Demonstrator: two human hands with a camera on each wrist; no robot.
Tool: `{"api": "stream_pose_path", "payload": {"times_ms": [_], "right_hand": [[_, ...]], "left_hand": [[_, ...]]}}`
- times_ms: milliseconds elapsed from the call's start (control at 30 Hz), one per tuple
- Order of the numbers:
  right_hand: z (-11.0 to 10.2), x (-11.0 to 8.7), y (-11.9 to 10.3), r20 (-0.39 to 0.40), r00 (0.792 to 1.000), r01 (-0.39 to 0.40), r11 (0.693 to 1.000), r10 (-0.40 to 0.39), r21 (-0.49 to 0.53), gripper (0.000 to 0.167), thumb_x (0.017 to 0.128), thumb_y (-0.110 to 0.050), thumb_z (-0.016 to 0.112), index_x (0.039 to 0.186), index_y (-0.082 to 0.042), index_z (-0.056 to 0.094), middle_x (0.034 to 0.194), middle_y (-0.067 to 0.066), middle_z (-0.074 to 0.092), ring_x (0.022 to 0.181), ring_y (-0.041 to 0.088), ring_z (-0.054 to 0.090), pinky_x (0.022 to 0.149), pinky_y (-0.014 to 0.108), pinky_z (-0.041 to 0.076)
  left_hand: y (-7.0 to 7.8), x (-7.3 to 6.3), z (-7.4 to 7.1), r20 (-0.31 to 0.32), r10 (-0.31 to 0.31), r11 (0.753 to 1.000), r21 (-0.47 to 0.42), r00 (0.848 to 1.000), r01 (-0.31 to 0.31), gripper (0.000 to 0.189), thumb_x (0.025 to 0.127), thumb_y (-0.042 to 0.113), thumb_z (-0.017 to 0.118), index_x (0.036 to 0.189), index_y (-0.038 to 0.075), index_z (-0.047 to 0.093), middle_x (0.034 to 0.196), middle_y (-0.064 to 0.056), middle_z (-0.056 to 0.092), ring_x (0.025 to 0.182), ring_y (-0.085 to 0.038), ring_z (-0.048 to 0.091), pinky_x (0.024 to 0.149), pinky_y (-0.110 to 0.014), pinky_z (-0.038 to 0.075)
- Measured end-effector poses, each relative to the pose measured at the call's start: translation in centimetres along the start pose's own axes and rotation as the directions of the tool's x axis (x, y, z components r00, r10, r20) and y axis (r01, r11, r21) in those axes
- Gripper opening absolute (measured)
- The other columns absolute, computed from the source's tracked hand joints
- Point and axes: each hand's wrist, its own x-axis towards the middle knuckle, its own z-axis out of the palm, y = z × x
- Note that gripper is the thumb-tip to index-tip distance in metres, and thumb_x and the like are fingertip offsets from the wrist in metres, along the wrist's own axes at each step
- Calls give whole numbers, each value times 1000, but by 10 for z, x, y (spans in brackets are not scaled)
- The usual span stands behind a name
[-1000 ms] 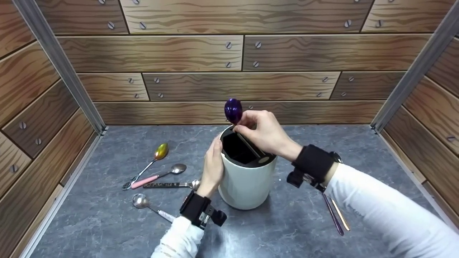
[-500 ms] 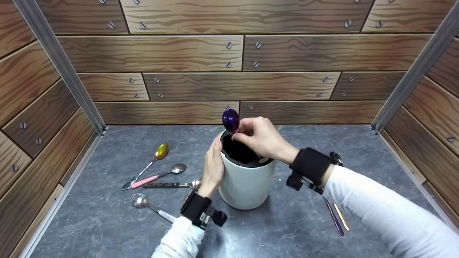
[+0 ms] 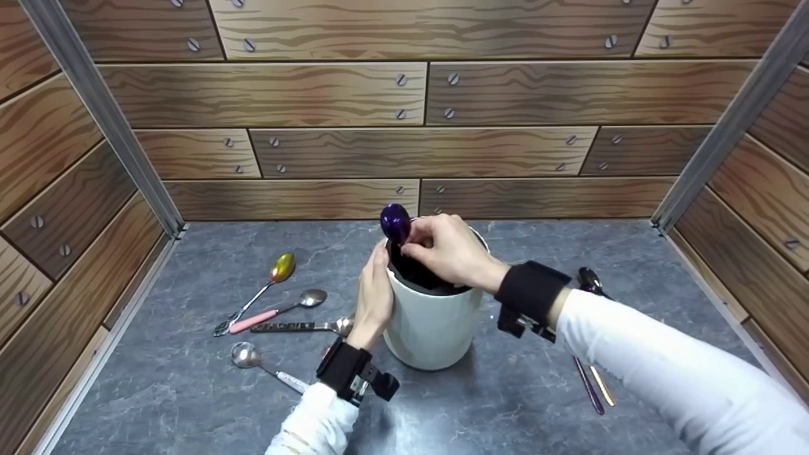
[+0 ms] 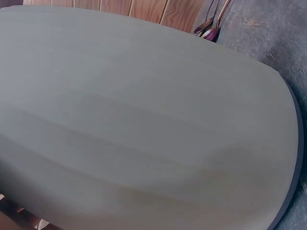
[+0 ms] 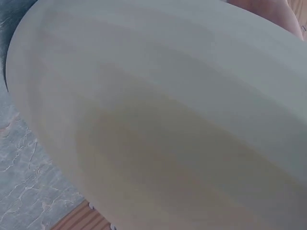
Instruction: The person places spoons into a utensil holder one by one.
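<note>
My right hand (image 3: 452,249) pinches a shiny purple spoon (image 3: 395,222) just below its bowl, over the mouth of a white utensil holder (image 3: 430,332) with a black inner rim. The spoon's bowl points up; its handle is hidden by the hand and the dark interior. Against the holder's left side rests my left hand (image 3: 374,294), fingers extended up along the wall close to the rim. Smooth holder wall (image 4: 158,110) fills most of the left wrist view. In the right wrist view the holder (image 5: 158,110) also takes up most of the picture.
Left of the holder lie a yellow-gold spoon (image 3: 283,268), a pink-handled spoon (image 3: 254,320), a dark patterned-handled utensil (image 3: 284,327) and a white-handled spoon (image 3: 246,355). At right, a black spoon (image 3: 590,280), a purple handle (image 3: 589,388) and a gold handle (image 3: 602,387) show around the sleeve. Wood-patterned walls surround the grey tabletop.
My right hand has moved down and left with the purple spoon, lowering it toward the holder's left rim. My left hand stays against the holder.
</note>
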Motion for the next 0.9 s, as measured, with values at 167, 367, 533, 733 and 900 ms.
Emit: {"api": "stream_pose_path", "payload": {"times_ms": [167, 367, 533, 733, 900], "right_hand": [[6, 1, -2, -4, 1000, 4, 998, -4, -61, 9, 94, -17, 75, 93, -10, 80, 95, 4, 84, 93, 23, 79, 86, 44, 59], [12, 2, -4, -8, 1000, 6, 991, -8, -136, 8, 93, -19, 75, 93, -13, 81, 95, 1, 84, 97, 24, 78, 88, 46, 58], [14, 2, -5, -15, 1000, -8, 988, 6, -152, 8, 93, -19, 75, 93, -14, 81, 95, 0, 84, 99, 24, 77, 87, 45, 59], [16, 2, -8, -45, 997, -62, 983, 55, -171, 8, 94, -20, 74, 92, -15, 81, 94, -1, 84, 98, 23, 78, 86, 45, 59], [18, 4, -10, -72, 993, -105, 980, 94, -168, 9, 94, -21, 74, 93, -15, 81, 95, -1, 84, 102, 25, 78, 90, 46, 59]], "left_hand": [[-1, 0, -1, 7, -23, 1000, -3, 1000, 23, 57, 113, 31, 24, 157, 3, 46, 161, -18, 51, 154, -35, 45, 132, -50, 33], [-4, -3, -1, 44, -10, 1000, -27, 999, 12, 58, 113, 30, 22, 162, 4, 38, 167, -17, 43, 158, -34, 38, 134, -48, 29], [-7, -4, 0, 70, 16, 998, -67, 997, -12, 59, 112, 29, 20, 163, 3, 34, 170, -18, 37, 162, -34, 32, 136, -49, 23], [-8, -4, -1, 71, 11, 998, -70, 997, -6, 60, 112, 29, 20, 163, 2, 33, 171, -18, 35, 162, -35, 30, 137, -48, 23], [-8, -3, -1, 70, 18, 999, -50, 997, -14, 60, 112, 30, 21, 162, 1, 35, 170, -19, 37, 161, -36, 32, 136, -49, 24]]}}
